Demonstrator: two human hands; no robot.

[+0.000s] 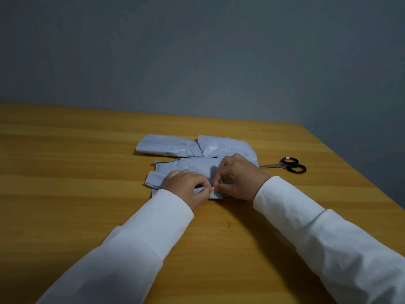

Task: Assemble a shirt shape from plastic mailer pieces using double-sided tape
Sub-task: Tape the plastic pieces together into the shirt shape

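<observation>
Grey plastic mailer pieces lie on the wooden table (65,172). A long sleeve-like piece (164,147) and a crumpled piece (225,145) sit at the back. A flatter body piece (192,165) lies in front of them, with a small flap (153,179) at its left. My left hand (186,186) and my right hand (238,178) meet at the near edge of the body piece. Both pinch a small pale strip (212,189), probably tape or its backing, at that edge. Their fingertips hide most of the strip.
Black-handled scissors (287,165) lie shut on the table to the right of the pieces, blades pointing left. The table's right edge (361,172) runs diagonally close behind them. A grey wall stands behind the table.
</observation>
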